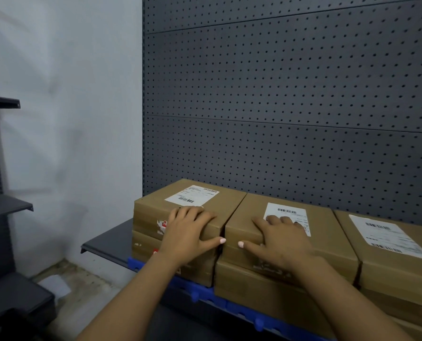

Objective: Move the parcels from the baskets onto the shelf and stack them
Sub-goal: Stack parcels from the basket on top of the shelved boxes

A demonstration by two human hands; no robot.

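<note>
Brown cardboard parcels with white labels stand in three stacks, two high, on a dark shelf [106, 239] with a blue front strip [200, 291]. My left hand [189, 231] lies flat over the front edge of the left top parcel [195, 193], fingers spread, thumb on its front face. On the middle top parcel [328, 232] my right hand [278, 239] rests the same way, fingertips on its label. The two thumbs almost meet at the gap between those parcels. A third top parcel [397, 254] sits at the right. No basket is in view.
A dark pegboard back panel [278, 94] rises behind the parcels. To the left are a grey wall [69, 119] and the ends of another dark shelving unit [5, 205]. A white sheet [54, 285] lies on the floor below.
</note>
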